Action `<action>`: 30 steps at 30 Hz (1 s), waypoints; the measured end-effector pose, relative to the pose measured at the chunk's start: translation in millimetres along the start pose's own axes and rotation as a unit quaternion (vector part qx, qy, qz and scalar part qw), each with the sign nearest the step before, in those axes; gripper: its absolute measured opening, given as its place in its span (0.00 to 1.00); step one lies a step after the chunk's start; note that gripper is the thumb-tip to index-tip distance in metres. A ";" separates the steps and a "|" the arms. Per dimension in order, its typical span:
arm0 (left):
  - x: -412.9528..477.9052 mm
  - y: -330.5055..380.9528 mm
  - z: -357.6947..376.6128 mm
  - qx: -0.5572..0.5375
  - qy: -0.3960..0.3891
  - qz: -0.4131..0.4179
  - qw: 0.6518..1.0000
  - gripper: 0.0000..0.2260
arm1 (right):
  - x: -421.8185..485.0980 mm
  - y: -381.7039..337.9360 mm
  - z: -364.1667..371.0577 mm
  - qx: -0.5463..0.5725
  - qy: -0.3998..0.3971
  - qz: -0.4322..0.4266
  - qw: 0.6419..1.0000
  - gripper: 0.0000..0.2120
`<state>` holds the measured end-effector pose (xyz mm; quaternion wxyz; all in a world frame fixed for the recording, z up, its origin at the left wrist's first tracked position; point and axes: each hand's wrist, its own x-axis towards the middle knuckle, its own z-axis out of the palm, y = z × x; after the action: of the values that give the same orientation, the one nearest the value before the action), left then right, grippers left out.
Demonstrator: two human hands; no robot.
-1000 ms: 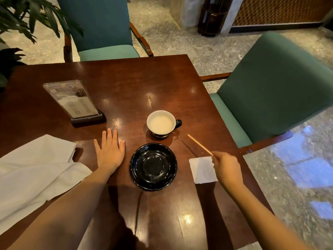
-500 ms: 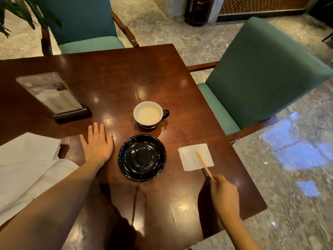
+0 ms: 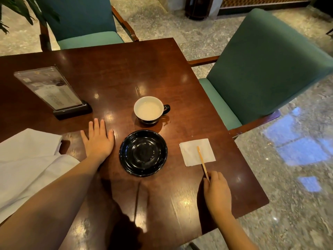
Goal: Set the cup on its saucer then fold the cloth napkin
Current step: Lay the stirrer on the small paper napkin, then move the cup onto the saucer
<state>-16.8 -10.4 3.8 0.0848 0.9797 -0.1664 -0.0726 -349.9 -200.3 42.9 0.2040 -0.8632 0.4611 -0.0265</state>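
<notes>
Moved: over the last second the right hand [image 3: 218, 191] has drawn back from beside the cup [image 3: 148, 110] toward the near edge of the desk [image 3: 126, 73], bringing the wooden stir stick [image 3: 202, 162] with it. The stick's far end now lies over the paper napkin [image 3: 191, 152].
Unmoved: the left hand [image 3: 98, 143], cup and saucer [image 3: 143, 153].
Right fingers [image 3: 210, 179]: pinching the stick's near end, probably to park it on the paper so it does not mark the wood.
Left fingers [image 3: 97, 125]: straight and close together, flat on the desk just left of the saucer. This looks like bracing, not gripping.
Cup: on the bare desk just beyond the saucer and apart from it, handle to the right, pale inside.
Saucer: black, nothing on it, between the two hands, so the cup has little way to travel.
Cloth napkin [image 3: 30, 165]: white and rumpled at the desk's left edge, beside the left hand, not yet folded.
Step in hand: likely freeing the right hand before lifting the cup.
Other: a menu stand [image 3: 52, 89] at the far left.
</notes>
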 end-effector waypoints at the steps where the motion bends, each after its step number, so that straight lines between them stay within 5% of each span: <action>1: 0.3 -0.3 0.5 0.000 0.002 0.000 1.000 0.26 | 0.2 0.4 0.7 0.004 0.001 -0.001 1.000 0.05; 13: 0.0 1.0 -0.5 0.001 -0.001 -0.010 1.000 0.26 | 80.4 -41.3 -36.0 -0.086 -0.029 -0.164 0.982 0.17; 21: -0.2 1.6 0.8 -0.005 0.011 -0.010 1.000 0.26 | 173.9 -113.8 -49.0 -0.094 -0.149 -0.284 0.942 0.27; 30: 0.4 -0.8 4.0 -0.002 0.020 -0.010 1.000 0.26 | 225.1 -158.7 -13.5 -0.040 -0.193 -0.274 0.941 0.18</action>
<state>-16.9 -10.4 -0.3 0.0899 0.9824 -0.1546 -0.0538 -99.3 -308.3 83.0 0.2394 -0.9521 0.1594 0.1041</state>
